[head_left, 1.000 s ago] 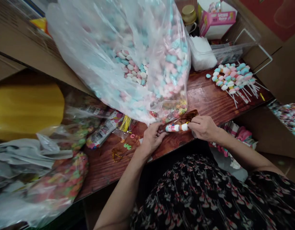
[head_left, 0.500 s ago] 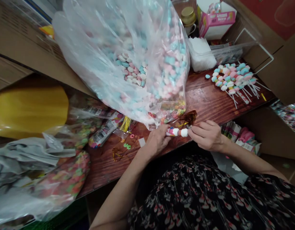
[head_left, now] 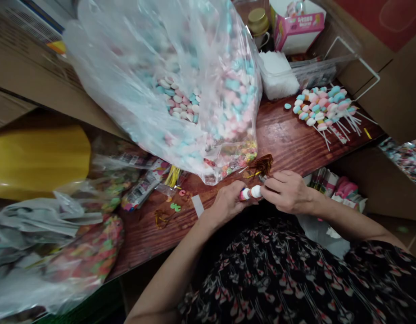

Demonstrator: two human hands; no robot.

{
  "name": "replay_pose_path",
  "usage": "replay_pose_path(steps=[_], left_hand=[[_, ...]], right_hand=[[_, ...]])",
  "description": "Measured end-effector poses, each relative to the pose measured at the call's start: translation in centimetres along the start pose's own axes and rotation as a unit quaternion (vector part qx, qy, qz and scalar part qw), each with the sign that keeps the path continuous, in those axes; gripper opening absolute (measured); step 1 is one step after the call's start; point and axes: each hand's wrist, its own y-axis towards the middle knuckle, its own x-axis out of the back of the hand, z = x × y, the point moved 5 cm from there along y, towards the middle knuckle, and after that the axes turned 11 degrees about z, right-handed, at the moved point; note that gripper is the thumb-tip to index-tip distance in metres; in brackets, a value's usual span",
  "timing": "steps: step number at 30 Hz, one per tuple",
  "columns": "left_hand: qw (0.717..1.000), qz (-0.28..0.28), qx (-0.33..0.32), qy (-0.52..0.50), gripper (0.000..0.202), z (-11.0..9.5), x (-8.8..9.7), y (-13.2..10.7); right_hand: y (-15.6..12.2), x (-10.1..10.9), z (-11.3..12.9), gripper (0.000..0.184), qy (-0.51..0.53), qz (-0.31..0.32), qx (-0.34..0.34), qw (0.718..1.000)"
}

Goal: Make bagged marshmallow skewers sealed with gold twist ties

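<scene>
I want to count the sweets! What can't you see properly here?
Head view: the left hand and right hand cover most of the sweet stick.
Head view: cloudy plastic blurs sweets inside the big bag.
Head view: the pink box has writing too small; the top edge cuts it.

We had one view only, worn on the head, facing forward and steeply down over the wooden table (head_left: 289,144). Close beneath it, the left hand (head_left: 228,204) and right hand (head_left: 287,193) with the candy skewer (head_left: 250,193) sat just below frame centre; the plastic bag (head_left: 154,58) filled the upper middle.

left hand (head_left: 228,202) + right hand (head_left: 286,192): gripping candy skewer (head_left: 250,193) | table edge (head_left: 289,144) | candy bag (head_left: 181,81) behind
</scene>
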Motion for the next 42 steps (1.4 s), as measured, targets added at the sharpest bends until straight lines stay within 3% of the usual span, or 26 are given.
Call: replay_pose_path(steps=[7,15,17,20,21,25,31,37,42], left_hand=[[0.997,0.01,-0.021,-0.079,0.034,-0.3,-0.9,0.5],[0.989,0.007,-0.015,-0.144,0.013,-1.6,-1.5,1.5],[0.99,0.006,-0.003,-0.143,0.024,-1.6,-0.9,1.3],[0.995,0.007,0.006,-0.098,0.06,-1.2,0.4,0.2],[0.997,0.014,0.014,-0.071,0.06,-0.9,0.7,-0.2],[0.994,0.046,0.09,0.051,0.009,0.3,1.0,-2.1],[0.978,0.025,0.148,0.145,0.005,0.0,0.8,-2.4],[0.992,0.002,0.119,0.034,0.011,-0.6,0.7,-1.2],[0.996,0.004,0.088,-0.032,0.018,0.0,0.2,-1.7]], right_hand=[[1.3,-1.1,-0.3,0.019,0.065,0.057,0.009,0.996],[2.4,-4.2,0.8,0.009,0.131,0.118,0.04,0.983],[2.3,-4.7,0.7,0.009,0.153,0.12,0.035,0.98],[2.1,-4.2,-0.4,0.011,0.171,0.103,0.017,0.98],[2.1,-3.8,-0.9,0.014,0.173,0.094,0.012,0.98],[2.0,-1.7,-2.3,0.021,0.197,0.042,0.008,0.979],[2.2,-1.1,-2.4,0.015,0.288,0.024,-0.036,0.957],[2.7,-2.4,-1.1,0.013,0.308,0.077,-0.066,0.946],[2.8,-2.8,-1.6,0.015,0.328,0.141,-0.094,0.929]])
